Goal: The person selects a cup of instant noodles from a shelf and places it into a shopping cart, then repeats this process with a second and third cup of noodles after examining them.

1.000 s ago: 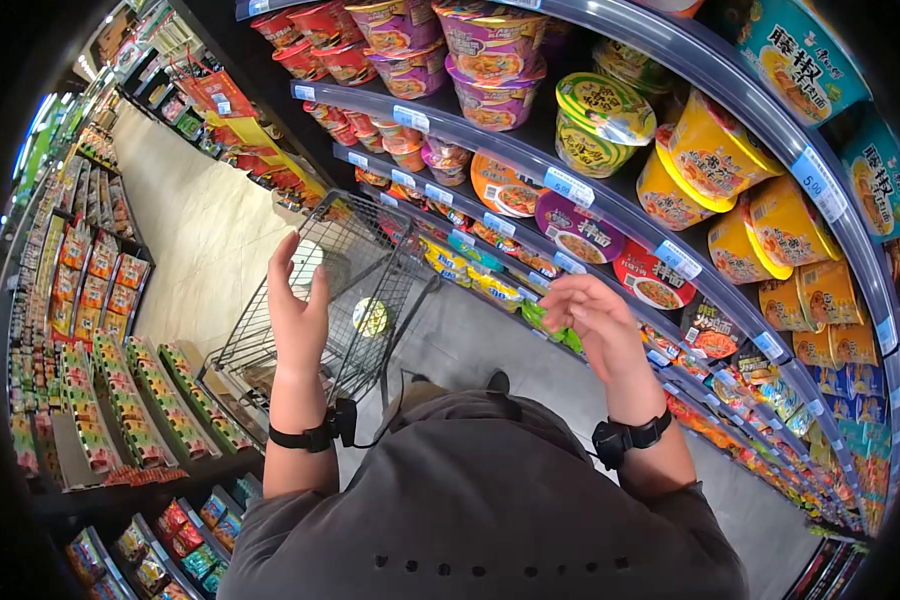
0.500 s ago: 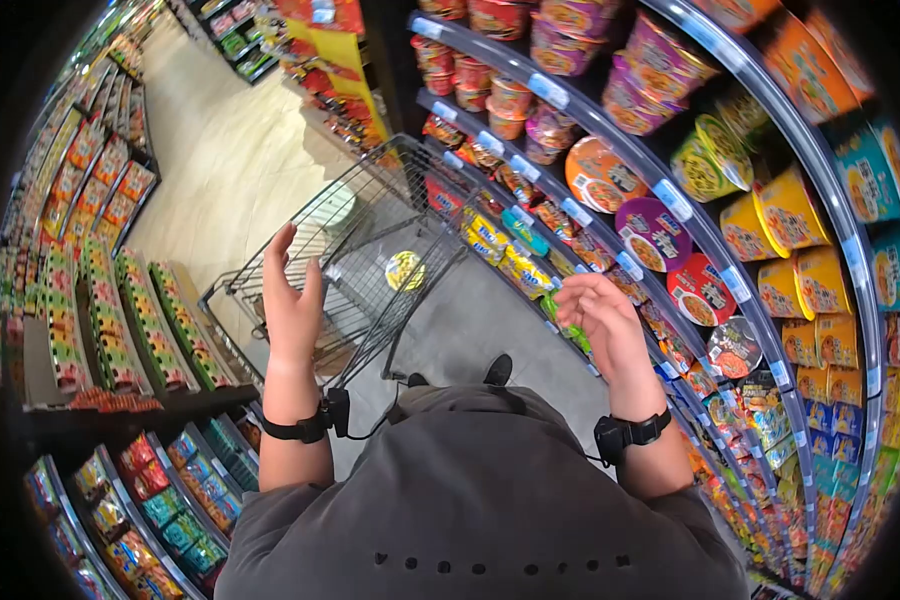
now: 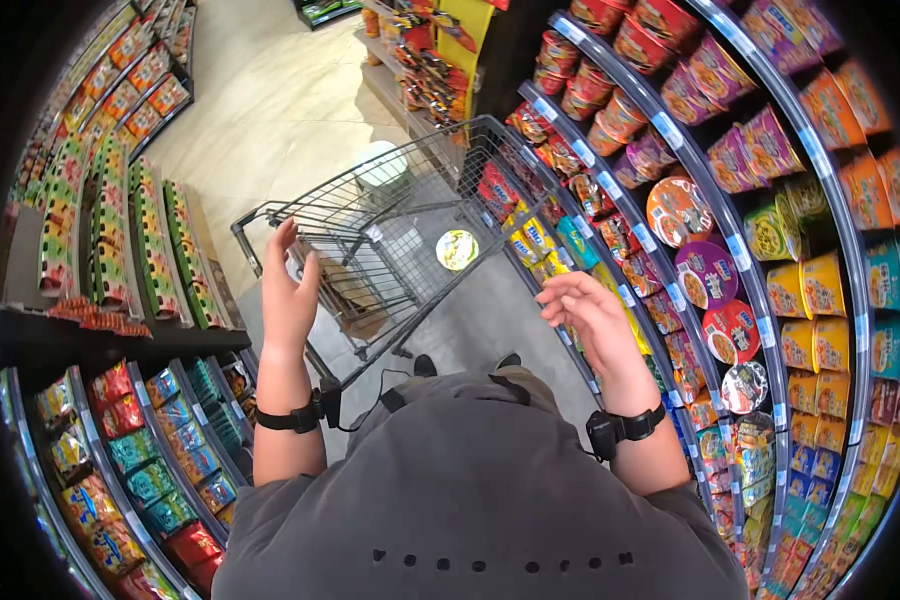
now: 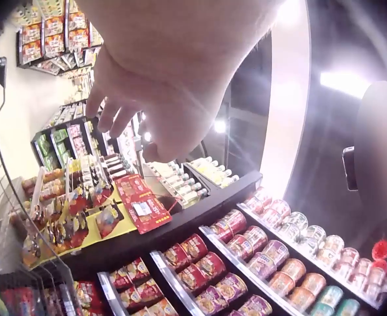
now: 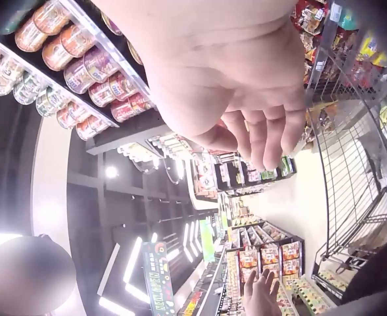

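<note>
Both hands are raised in front of the body and hold nothing. My left hand point(image 3: 292, 285) is upright with its thumb apart from the fingers, and in the head view it overlaps the near side of a wire shopping cart point(image 3: 485, 122). Fingers loosely bent, my right hand point(image 3: 595, 315) is between the cart and the noodle shelves on the right. A round tub with a yellow-green lid point(image 3: 457, 250) shows inside the cart. In the right wrist view the fingers of the right hand point(image 5: 246, 99) hang relaxed, with the left hand point(image 5: 262, 296) farther off.
Curved shelves point(image 3: 760, 265) of cup noodles and packets line the right side. Green patterned cartons point(image 3: 110, 235) and racks of small bags point(image 3: 155, 455) stand on the left. A yellow display point(image 3: 467, 45) is past the cart, beside a pale aisle floor point(image 3: 270, 90).
The view has swung to the right, so the cart and shelves now sit farther right and the left racks show more. Both hands keep about the same pose, with nothing taken.
</note>
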Motion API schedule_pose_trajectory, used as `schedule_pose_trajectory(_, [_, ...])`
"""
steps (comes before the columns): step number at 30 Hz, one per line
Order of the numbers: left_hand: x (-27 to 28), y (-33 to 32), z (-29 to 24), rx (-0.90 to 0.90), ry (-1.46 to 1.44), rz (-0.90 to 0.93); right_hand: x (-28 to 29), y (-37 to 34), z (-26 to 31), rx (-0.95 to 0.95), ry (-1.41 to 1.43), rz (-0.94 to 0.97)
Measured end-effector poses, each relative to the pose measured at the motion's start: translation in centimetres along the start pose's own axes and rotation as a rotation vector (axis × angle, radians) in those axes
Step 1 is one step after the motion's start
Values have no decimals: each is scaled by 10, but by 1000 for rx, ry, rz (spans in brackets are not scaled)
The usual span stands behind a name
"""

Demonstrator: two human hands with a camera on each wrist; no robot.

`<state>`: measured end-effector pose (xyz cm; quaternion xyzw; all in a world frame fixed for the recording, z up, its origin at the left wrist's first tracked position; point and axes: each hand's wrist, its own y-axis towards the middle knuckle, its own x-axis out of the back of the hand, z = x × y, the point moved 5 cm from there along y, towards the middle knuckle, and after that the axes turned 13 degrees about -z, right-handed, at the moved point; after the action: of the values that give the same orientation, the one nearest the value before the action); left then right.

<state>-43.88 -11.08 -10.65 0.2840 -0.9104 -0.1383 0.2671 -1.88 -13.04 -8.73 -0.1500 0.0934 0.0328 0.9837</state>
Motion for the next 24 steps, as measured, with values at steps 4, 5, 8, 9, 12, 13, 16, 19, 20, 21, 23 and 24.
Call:
schedule_pose_trajectory(4, [29,3,26,15,41,-30,-22,13,-6,-28,-60,10])
schedule_pose_trajectory(5, [36,3,31,35,53,-42,-27,18,-8,-28,-72,15])
schedule_pose_trajectory(8, [51,2,43,74,61,-58,-45,29,-9,-56,-108,29])
schedule_pose_trajectory(9, [55,1,48,77,81,-56,-50,32,-10,-64,-112,36])
schedule_pose_trajectory(12, [58,-3,62,89,108,-48,-62,42,-14,-84,-143,27])
schedule_pose_trajectory(13, [57,-6,69,94,104,-43,-65,43,-17,-87,-131,34])
schedule_pose_trajectory(16, [50,-9,82,115,107,-11,-67,47,-28,-124,-135,38])
schedule_pose_trajectory(19, [39,-8,90,140,110,9,-61,56,-41,-171,-164,46])
schedule_pose_trajectory(20, [34,-7,92,150,111,12,-58,60,-43,-191,-171,53])
schedule_pose_trajectory(21, [29,-4,94,160,112,10,-56,66,-42,-198,-177,57])
schedule_pose_trajectory(23, [17,1,96,185,133,45,-52,79,-40,-209,-214,46])
schedule_pose_trajectory(24, [11,3,97,194,138,46,-50,86,-40,-219,-216,49])
